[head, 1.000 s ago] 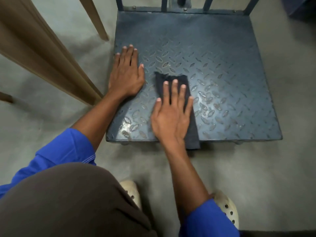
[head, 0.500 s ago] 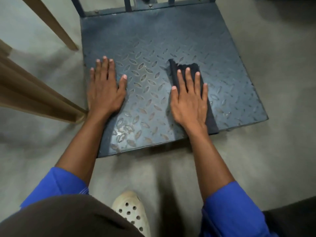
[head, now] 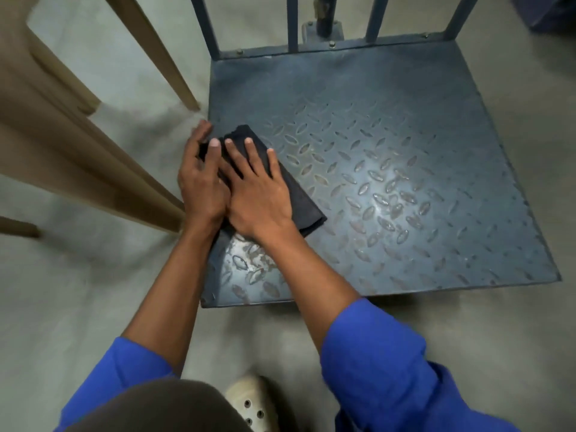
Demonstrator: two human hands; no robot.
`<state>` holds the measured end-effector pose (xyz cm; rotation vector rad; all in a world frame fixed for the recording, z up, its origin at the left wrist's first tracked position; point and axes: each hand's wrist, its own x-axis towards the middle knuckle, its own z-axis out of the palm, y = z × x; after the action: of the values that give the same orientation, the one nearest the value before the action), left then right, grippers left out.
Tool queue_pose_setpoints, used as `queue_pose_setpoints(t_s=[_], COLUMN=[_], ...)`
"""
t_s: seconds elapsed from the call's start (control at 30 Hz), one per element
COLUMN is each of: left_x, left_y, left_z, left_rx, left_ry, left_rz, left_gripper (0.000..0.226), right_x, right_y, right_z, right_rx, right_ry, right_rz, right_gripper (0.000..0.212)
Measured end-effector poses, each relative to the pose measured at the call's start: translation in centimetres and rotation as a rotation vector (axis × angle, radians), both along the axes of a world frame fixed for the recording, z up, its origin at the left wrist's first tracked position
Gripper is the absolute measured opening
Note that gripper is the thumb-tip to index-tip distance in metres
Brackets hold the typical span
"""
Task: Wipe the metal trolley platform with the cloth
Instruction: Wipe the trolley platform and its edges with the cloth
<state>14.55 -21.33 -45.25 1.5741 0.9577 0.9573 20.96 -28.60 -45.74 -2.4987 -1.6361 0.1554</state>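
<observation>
The dark blue metal trolley platform (head: 389, 151) with raised tread lies on the floor in front of me. A dark folded cloth (head: 302, 204) lies near its left edge. My right hand (head: 258, 191) presses flat on the cloth with its fingers spread. My left hand (head: 199, 182) sits right beside it at the platform's left edge. Its fingers lie over the cloth's left end, and a bit of cloth shows between them. The two hands touch and hide most of the cloth.
Tan wooden furniture legs (head: 149, 48) stand close to the platform's left side. Blue upright bars (head: 293, 23) rise at the platform's far edge. My white shoe (head: 252, 400) is on the grey floor below the platform's near edge.
My right hand slid the cloth left across the platform until it met my left hand. My left hand now rests on the cloth's end instead of bare metal. The view shifted.
</observation>
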Motion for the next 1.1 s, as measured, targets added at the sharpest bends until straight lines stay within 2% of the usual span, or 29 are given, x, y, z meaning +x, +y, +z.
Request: queue_pose_setpoints(t_s=[0.1,0.27,0.43,0.53,0.7,0.93,1.1], left_x=[0.6,0.7,1.0,1.2,2.1,2.8,3.1], left_y=[0.1,0.0,-0.4,-0.4,-0.8,-0.7,-0.6], left_z=[0.0,-0.1,-0.3,-0.4,-1.2,-1.7,-1.4], left_rx=[-0.036,0.032,0.189,0.276,0.475,0.534,0.523], left_ry=[0.017,0.133,0.435,0.567,0.819,0.940,0.971], left_rz=[-0.012,0.034,-0.012,-0.041,-0.116,-0.072,-0.082], left_gripper=[0.051,0.049,0.064,0.065,0.077,0.064,0.065], right_x=[2.5,6.3,10.6,12.5,11.5,12.5,12.5], right_y=[2.9,7.0,10.1,10.8,10.0,12.0,12.7], right_z=[0.2,0.7,1.2,1.3,0.8,0.7,1.6], right_rx=[-0.034,-0.035,-0.043,-0.041,-0.030,-0.008,-0.030], right_ry=[-0.019,0.037,0.077,0.076,0.053,0.046,0.072], right_rz=[0.098,0.107,0.046,0.011,-0.028,-0.020,-0.010], right_gripper=[0.067,0.059,0.058,0.059,0.060,0.060,0.059])
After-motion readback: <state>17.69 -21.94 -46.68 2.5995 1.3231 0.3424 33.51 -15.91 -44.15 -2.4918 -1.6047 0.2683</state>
